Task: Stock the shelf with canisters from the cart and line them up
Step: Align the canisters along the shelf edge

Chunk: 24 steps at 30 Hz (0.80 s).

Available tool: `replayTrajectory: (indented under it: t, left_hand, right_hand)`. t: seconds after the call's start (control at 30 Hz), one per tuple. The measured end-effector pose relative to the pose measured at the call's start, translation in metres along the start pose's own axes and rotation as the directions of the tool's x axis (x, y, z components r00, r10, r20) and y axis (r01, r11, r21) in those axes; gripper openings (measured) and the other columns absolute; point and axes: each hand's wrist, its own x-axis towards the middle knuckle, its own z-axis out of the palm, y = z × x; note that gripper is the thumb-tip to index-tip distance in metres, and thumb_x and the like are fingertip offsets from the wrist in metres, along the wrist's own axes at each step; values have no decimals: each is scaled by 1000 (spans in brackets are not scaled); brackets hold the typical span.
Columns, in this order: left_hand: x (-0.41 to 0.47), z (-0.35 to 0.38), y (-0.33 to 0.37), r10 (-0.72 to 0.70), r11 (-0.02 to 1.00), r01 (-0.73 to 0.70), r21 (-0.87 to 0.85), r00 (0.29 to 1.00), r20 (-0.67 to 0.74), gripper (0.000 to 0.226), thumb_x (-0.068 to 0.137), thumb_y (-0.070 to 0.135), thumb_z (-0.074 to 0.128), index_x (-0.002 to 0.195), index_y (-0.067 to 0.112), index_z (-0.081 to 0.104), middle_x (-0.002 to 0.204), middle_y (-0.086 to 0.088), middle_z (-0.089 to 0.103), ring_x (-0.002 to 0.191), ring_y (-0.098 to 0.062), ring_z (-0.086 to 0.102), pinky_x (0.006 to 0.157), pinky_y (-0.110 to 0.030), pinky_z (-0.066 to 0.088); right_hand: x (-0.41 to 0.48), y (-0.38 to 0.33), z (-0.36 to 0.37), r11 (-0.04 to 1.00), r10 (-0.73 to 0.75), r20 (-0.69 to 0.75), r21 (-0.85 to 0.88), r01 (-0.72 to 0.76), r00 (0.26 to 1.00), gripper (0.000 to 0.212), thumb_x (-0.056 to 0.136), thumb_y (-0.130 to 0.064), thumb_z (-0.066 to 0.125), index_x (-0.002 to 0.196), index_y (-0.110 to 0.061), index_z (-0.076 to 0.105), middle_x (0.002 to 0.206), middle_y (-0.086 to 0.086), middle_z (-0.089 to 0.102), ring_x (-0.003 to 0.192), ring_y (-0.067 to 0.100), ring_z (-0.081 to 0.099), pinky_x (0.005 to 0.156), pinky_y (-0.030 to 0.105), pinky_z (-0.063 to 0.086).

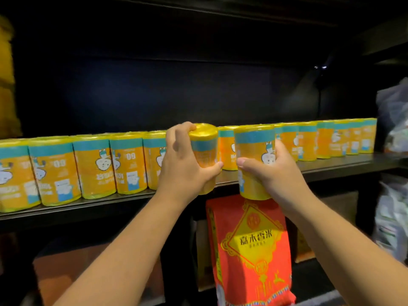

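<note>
The left hand [183,166] curls fingers and thumb round one yellow can [204,149], and the right hand [272,173] grips a second can [254,157] just beside it. Both cans hang at the shelf's [110,200] front edge, their bottoms below it. The row of cans [92,168] lines the front lip, with dark open room behind and above. The hands hide the row's middle; the leftmost can is cut off and the labels are blurred. A red bag [251,246] stands beneath.
</note>
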Motion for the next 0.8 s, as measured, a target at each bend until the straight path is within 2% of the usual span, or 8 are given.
replayTrajectory:
  t: [0.1,0.2,0.3,0.37,0.47,0.57,0.7,0.8]
  left_hand:
    - [1,14,-3,32,993,-32,114,999,-1,88,68,41,89,130,31,28,136,-3,37,112,-17,49,81,-27,50]
    - [2,17,-3,39,956,-26,293,998,-40,80,70,59,78,130,32,33,127,-6,46,110,-27,52,86,-44,47]
    - [9,15,-6,55,838,-16,545,997,-56,77,68,76,55,129,31,40,129,-10,51,125,-34,42,95,-53,36]
    - [14,13,-9,50,792,-14,610,998,-42,80,67,77,58,129,28,45,138,-9,48,134,-33,32,99,-58,34]
    - [19,12,-13,24,736,-39,676,999,31,82,66,74,62,130,23,49,133,-5,54,135,-32,36,99,-59,35]
    - [25,7,-15,-70,688,-35,725,991,114,87,73,77,52,141,24,43,142,-1,51,143,-28,34,107,-53,30]
    - [35,5,-22,-72,635,-83,768,983,167,91,77,85,49,149,31,31,156,5,39,152,-27,12,118,-50,6]
    - [35,4,-28,-83,641,-94,762,978,191,99,73,89,44,151,30,28,155,4,39,150,-28,20,120,-53,12]
  right_hand:
    - [24,13,1,999,-44,23,-19,44,999,49,78,-27,86,117,-23,57,105,-9,73,93,1,70,73,18,56]
    - [46,34,4,996,-41,52,-81,45,998,77,65,-52,85,126,-19,53,112,-7,70,101,6,67,85,29,55]
    - [61,54,4,990,-42,100,-130,55,994,91,59,-65,81,131,-18,49,124,-4,66,113,11,63,95,40,54]
    - [67,62,5,992,2,127,-128,14,992,111,57,-75,77,145,-19,38,139,-3,58,127,16,56,104,47,50]
    - [75,73,0,993,57,210,-117,-32,976,125,50,-85,74,148,-26,23,146,-3,49,131,17,52,108,47,48]
    - [79,73,-6,985,83,317,-170,-30,945,124,47,-87,76,146,-37,20,149,-4,42,133,17,48,108,46,47]
    - [78,73,-9,972,59,296,-234,13,954,96,63,-70,78,141,-30,39,138,-5,48,122,13,55,98,41,56]
    - [74,74,-8,977,43,256,-214,14,966,87,64,-69,82,131,-31,41,125,-13,56,113,9,58,88,25,57]
